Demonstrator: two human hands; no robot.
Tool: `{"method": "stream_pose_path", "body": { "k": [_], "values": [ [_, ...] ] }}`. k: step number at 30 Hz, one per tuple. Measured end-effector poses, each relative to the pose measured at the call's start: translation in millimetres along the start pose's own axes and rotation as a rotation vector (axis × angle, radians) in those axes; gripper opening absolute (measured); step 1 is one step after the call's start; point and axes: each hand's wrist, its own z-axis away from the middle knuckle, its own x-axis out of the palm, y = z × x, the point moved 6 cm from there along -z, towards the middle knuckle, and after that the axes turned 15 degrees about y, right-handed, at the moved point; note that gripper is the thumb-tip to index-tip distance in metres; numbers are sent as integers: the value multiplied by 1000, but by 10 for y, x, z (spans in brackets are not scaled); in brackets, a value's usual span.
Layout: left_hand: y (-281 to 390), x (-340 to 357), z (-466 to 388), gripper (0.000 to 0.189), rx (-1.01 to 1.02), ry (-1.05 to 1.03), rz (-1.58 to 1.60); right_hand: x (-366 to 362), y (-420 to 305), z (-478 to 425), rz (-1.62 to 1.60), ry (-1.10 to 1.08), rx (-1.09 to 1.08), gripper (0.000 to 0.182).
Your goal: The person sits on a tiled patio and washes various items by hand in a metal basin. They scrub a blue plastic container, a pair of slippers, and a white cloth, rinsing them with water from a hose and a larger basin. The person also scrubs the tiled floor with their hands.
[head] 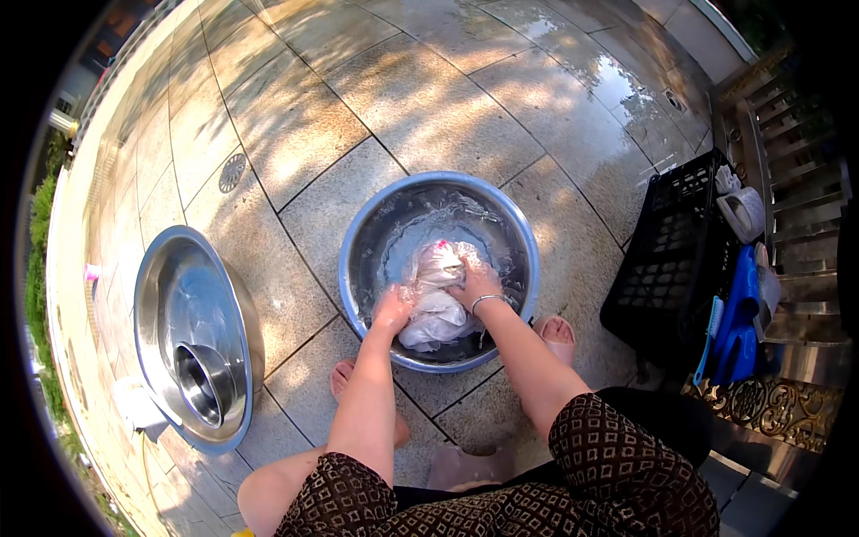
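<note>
A large round metal basin (358, 221) of water stands on the paving before me. White cloth (439, 312) with a small pink-red spot lies bunched in the water. At the cloth's left side is my left hand (394, 307), its fingers wet and partly hidden by water and bubbles. My right hand (478, 278) grips the cloth from the right, near its upper part, with a bracelet on the wrist. Splashing water blurs the fingertips of both hands.
At the left, a second metal basin (168, 255) holds a smaller metal bowl (201, 386). A black plastic crate (661, 248) stands at the right, beside a blue-handled brush (709, 339) and a metal railing (798, 194). A round floor drain (232, 172) lies ahead.
</note>
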Motion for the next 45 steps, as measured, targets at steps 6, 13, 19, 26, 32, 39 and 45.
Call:
{"method": "stream_pose_path", "body": {
  "k": [6,13,19,26,32,39,45],
  "values": [
    [313,-424,-99,13,-51,-128,811,-362,-364,-83,140,140,-279,61],
    [1471,-1392,228,24,329,-200,667,-742,-671,-56,-422,-168,-420,29],
    [1755,-2164,405,17,493,-17,695,-2251,-1127,154,-733,-8,-385,21],
    [2150,-2498,702,10,539,251,552,-3616,-1623,720,-1112,359,-655,20],
    [571,-1373,-148,13,487,295,425,-3573,-1519,829,-1627,218,-478,12],
    [503,-556,-126,19,403,199,390,-2629,-912,516,-1080,28,-335,14],
    [776,-107,-295,33,544,148,200,-1669,-413,98,4,82,-121,45]
  ]
}}
